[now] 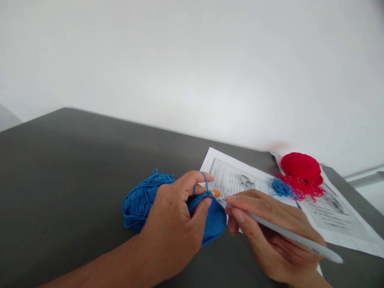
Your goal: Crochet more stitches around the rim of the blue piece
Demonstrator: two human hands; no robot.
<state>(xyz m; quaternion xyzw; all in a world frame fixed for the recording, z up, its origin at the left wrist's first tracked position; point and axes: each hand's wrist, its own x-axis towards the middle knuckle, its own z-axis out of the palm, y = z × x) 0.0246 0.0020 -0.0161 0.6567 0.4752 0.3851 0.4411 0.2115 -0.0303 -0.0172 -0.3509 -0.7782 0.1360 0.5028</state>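
Observation:
My left hand point(177, 224) pinches the upper edge of a blue crocheted piece point(215, 219), and a strand of blue yarn loops round its raised index finger. An orange stitch marker point(215, 193) hangs at the top edge of the piece. In my right hand point(273, 236) is a grey-handled crochet hook point(294, 237), held like a pen, its thin tip pointing left to the edge of the work beside the marker. Whether the tip sits in a stitch is too small to tell. A blue yarn ball point(144, 200) lies behind my left hand.
Printed sheets point(223, 170) lie on the dark table point(75, 180), running under my right hand. On them at the right rest a red yarn ball point(301, 167), loose red strands point(310, 190) and a small blue yarn tangle point(281, 187). A white wall rises behind the table.

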